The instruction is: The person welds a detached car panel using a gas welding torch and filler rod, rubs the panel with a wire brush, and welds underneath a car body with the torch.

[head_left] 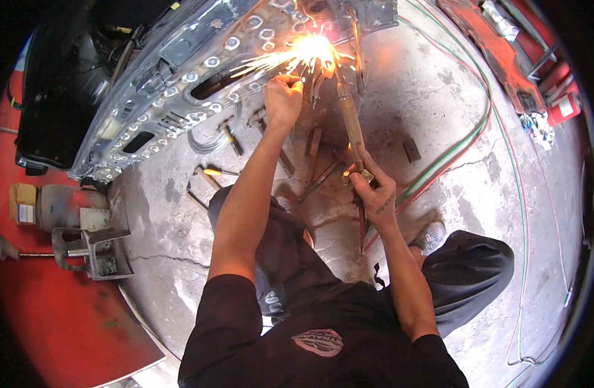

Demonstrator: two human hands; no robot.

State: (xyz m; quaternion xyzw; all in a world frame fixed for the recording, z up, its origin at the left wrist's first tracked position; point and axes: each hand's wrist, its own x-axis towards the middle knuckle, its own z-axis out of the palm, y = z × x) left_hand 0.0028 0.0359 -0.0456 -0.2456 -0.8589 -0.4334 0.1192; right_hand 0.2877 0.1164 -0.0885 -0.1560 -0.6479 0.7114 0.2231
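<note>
My right hand (pixel 374 194) is wrapped round the valve end of a brass gas torch (pixel 350 119), whose tip points up at the metal panel. Bright sparks (pixel 313 52) and glare burst where the tip meets the panel's lower edge, hiding the spot itself. Just left of the sparks, my left hand (pixel 284 100) has its fingers pinched together close to the panel; whatever they grip is lost in the glare. The car body panel (pixel 200 90) is bare metal with many round ground spots and slots.
On the concrete floor lie a hammer (pixel 232 139), a wire coil (pixel 209 137), a yellow-handled screwdriver (pixel 213 172) and several metal bars. Green and red hoses (pixel 446 161) run right from the torch. A red bench (pixel 57 317) with a metal bracket (pixel 93 255) stands left.
</note>
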